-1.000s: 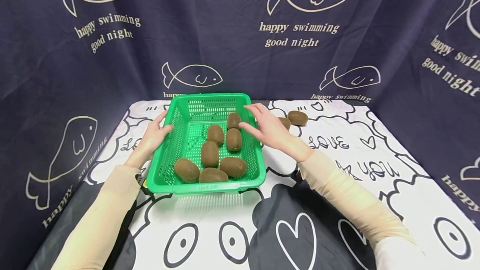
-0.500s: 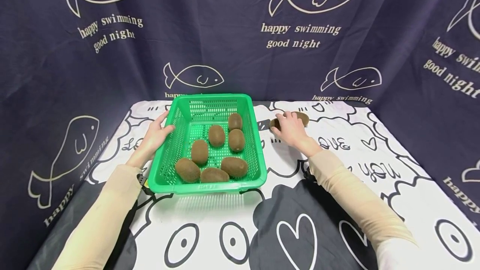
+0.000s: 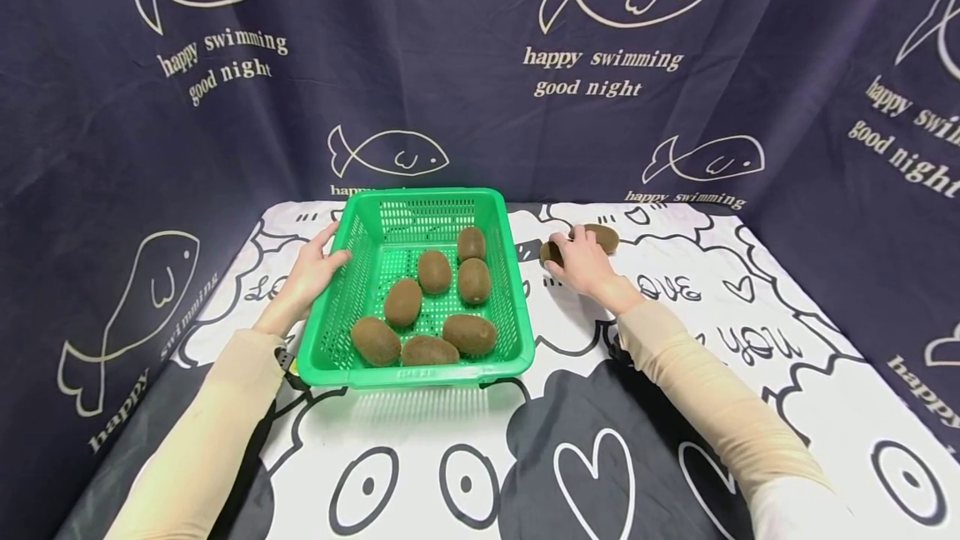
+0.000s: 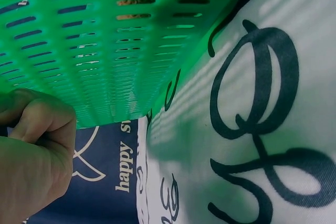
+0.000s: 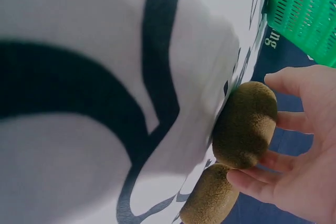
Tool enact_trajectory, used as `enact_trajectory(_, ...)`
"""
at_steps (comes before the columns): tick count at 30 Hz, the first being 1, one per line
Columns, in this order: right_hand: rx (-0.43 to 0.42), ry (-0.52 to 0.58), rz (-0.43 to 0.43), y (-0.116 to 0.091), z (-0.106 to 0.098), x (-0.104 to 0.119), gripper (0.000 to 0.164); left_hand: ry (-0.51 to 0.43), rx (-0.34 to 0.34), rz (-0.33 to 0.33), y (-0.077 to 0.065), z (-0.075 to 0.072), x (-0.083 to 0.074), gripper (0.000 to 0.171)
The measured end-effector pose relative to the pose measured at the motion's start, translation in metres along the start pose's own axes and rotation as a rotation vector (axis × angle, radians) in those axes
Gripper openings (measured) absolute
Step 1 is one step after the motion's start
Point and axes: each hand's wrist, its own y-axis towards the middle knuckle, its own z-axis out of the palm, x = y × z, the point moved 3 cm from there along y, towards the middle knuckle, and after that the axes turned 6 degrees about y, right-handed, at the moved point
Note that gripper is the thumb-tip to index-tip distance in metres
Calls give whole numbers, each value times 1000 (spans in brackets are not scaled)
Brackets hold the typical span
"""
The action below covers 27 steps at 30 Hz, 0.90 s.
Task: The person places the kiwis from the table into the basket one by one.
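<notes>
In the head view a green plastic basket (image 3: 420,375) stands on the left half of the table, with several brown kiwis (image 3: 469,333) lying apart or close together on its floor. My left hand (image 3: 309,272) grips its left rim, thumb over the edge; in the left wrist view the curled fingers of that hand (image 4: 39,129) are at the slotted wall. Right of the basket, my right hand (image 3: 588,265) holds a kiwi (image 5: 244,124) on the cloth, thumb at one end and fingers along its far side. A second kiwi (image 3: 602,237) touches the held one.
A white cloth with black drawings (image 3: 390,440) covers the table. Behind it hangs a dark blue curtain (image 3: 480,107) with fish prints, and more of the curtain closes off both sides.
My right hand has left the basket's right side and moved right onto the nearer loose kiwi. One kiwi inside the basket has shifted left. My left hand stays on the rim.
</notes>
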Motion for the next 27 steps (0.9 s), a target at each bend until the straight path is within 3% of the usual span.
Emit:
enact_trajectory(4,5,26,-1,2,1,-2,43,-2,1,0,0,0,-1,70)
enact_trajectory(11,4,38,-1,3,2,-3,43,-19,26,-8,-18,-1,-29,69)
enact_trajectory(16,3,14,11,2,3,-5,53,-16,24,-8,-18,-1,-30,69)
enact_trajectory(22,5,59,-1,-2,2,-5,49,-4,25,-17,-19,-1,-30,69)
enact_trajectory(27,-33,106,-91,-1,4,-9,41,-2,17,-20,-8,-1,-13,69)
